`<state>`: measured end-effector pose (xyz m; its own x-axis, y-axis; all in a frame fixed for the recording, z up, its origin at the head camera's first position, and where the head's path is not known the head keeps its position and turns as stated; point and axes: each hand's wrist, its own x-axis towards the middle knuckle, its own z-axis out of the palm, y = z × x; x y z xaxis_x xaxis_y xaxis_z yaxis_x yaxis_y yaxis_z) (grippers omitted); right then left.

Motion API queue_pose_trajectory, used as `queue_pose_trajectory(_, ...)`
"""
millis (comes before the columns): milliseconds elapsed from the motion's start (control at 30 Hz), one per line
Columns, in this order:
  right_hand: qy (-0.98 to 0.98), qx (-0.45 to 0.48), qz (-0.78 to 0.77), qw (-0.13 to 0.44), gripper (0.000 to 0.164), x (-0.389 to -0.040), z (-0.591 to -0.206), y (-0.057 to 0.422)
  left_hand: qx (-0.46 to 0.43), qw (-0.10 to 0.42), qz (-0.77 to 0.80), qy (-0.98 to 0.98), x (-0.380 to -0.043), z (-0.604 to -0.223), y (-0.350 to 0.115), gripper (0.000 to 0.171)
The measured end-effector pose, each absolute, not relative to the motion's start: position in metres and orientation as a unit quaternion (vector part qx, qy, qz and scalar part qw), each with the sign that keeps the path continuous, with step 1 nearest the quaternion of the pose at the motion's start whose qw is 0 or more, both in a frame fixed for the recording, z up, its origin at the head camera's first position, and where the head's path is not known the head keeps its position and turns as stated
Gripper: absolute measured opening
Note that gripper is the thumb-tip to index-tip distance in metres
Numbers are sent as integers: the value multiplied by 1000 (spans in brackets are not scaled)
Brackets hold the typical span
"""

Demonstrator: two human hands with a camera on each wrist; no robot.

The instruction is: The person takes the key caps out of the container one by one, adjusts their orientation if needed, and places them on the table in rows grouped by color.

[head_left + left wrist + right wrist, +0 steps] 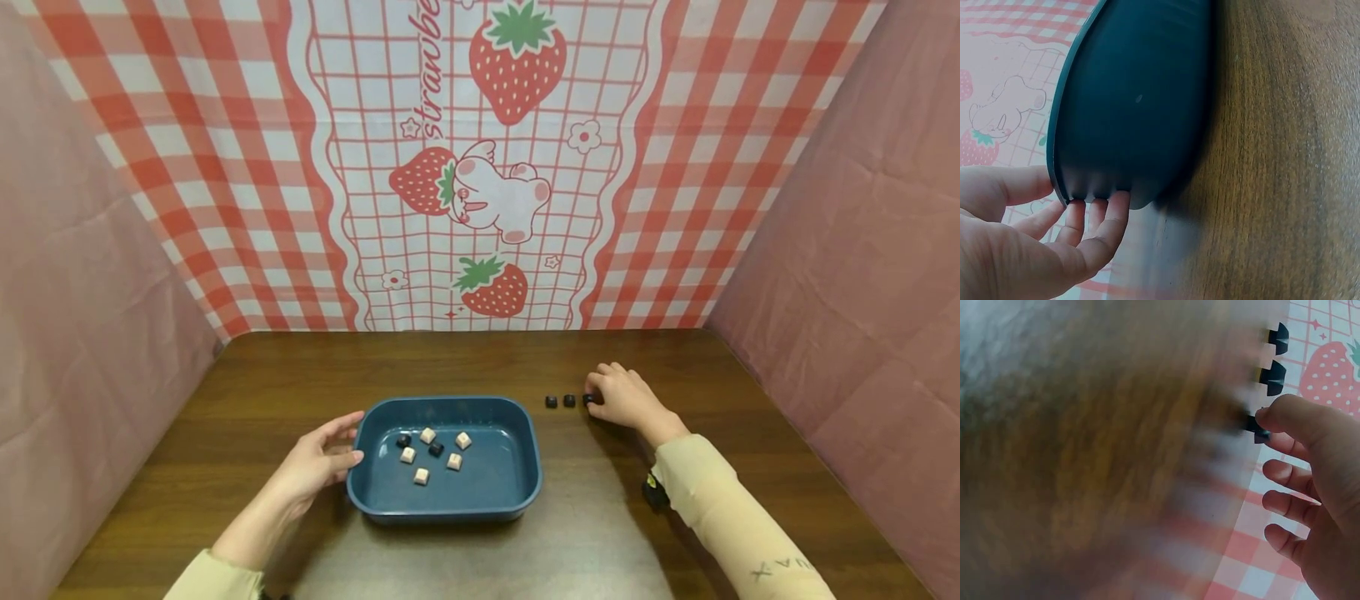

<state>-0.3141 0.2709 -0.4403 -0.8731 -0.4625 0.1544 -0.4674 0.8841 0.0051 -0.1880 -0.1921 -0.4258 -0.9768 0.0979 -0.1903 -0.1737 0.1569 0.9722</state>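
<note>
My left hand (318, 458) holds the left end of a blue rectangular tray (442, 502), thumb at the rim and fingers against the outer wall. In the left wrist view these fingertips (1121, 200) touch the tray's dark side (1135, 112). Inside lie several white keycaps (422, 476) and two black ones (436, 449). Right of the tray, my right hand (626, 398) pinches a black keycap (1255, 425) between thumb and index finger, its other fingers loosely bent. Two more black keycaps (551, 402) stand in a row to its left.
The brown wooden table (600, 533) ends at a backdrop (495, 167) of red checks and strawberries. Pink cloth walls (847, 250) enclose both sides. A small black device (656, 492) sits at the right wrist.
</note>
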Motion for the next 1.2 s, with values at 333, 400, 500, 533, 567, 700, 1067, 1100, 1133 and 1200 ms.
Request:
queue_pose_trajectory(333,-960,255,20,112,21,-308,-424,260,-25,107,649,753,-189,-426,-192,56)
queue_pose_trajectory(400,-958,260,20,120,23,-306,-418,254,-23,107,649,753,-189,-426,-192,56)
queue_pose_trajectory(500,-954,270,19,131,25,-304,-411,245,-27,106,646,756,-189,-426,-192,56)
queue_pose_trajectory(533,-952,275,17,136,25,-303,-409,242,-28,106,645,756,-189,-426,-192,56)
queue_pose_trajectory(567,-951,277,17,139,25,-303,-406,239,-28,105,644,757,-190,-426,-192,56)
queue_pose_trajectory(700,-944,293,14,149,27,-300,-395,226,-31,105,642,759,-190,-426,-192,55)
queue_pose_trajectory(1067,-923,339,18,182,25,-289,-367,184,-28,103,646,756,-189,-426,-191,56)
queue_pose_trajectory(1100,-921,344,17,183,25,-289,-366,180,-29,102,647,755,-189,-426,-191,56)
queue_pose_trajectory(1133,-919,347,18,184,25,-288,-365,176,-29,102,648,754,-188,-426,-191,56)
queue_pose_trajectory(1200,-917,354,19,183,25,-286,-363,168,-26,101,650,753,-188,-426,-192,56)
